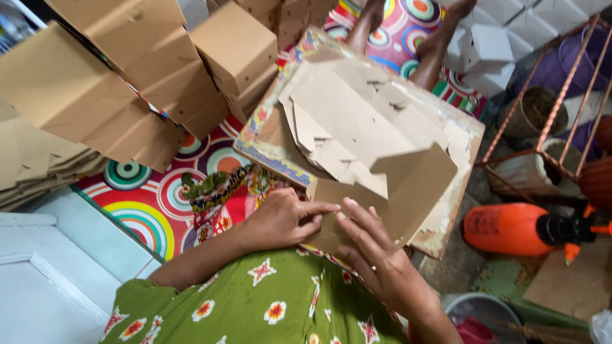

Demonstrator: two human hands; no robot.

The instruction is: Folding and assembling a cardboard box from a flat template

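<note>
A flat brown cardboard box blank lies half folded on a worn board across my lap. My left hand presses the blank's near edge with fingers curled and the forefinger stretched out. My right hand lies flat on the same near flap, fingers spread. One side panel of the blank stands upright. Beneath it a pile of more flat cardboard blanks rests on the board.
Folded brown boxes are stacked at the upper left, flat cardboard beside them. An orange sprayer bottle lies at the right near a metal rack. White boxes sit at the top right. A colourful mat covers the floor.
</note>
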